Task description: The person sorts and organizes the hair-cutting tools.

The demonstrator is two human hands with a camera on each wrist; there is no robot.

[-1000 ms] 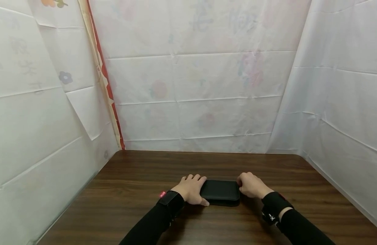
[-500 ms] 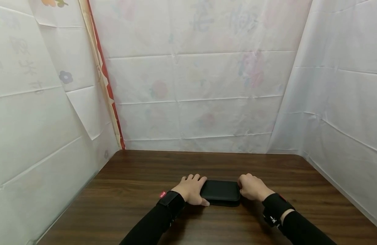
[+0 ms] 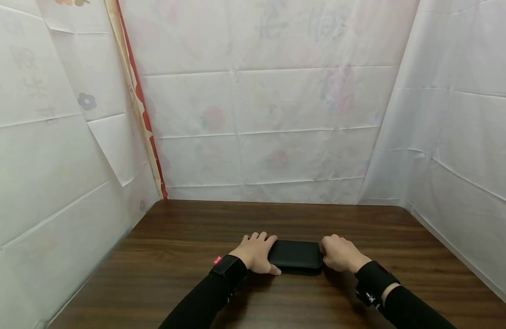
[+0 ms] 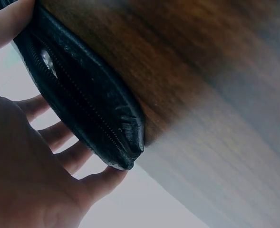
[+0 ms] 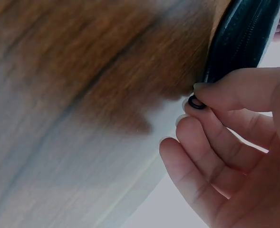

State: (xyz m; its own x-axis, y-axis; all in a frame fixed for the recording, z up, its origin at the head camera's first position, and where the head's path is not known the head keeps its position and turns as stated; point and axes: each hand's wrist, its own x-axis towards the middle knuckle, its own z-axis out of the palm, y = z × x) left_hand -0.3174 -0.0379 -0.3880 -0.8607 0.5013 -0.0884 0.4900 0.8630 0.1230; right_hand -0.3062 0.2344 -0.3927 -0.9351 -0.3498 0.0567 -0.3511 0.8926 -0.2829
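Barely shifted, my left hand (image 3: 257, 253) steadies the black case (image 3: 295, 254) while my right hand (image 3: 339, 253) pinches its zipper ring (image 5: 196, 102), which may slip.

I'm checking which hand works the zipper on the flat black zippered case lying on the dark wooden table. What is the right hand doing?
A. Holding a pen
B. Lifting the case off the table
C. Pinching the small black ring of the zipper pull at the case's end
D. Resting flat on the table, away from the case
C: in the right wrist view the right hand pinches the small black ring at the end of the flat black zippered case, while the left hand holds the other end.
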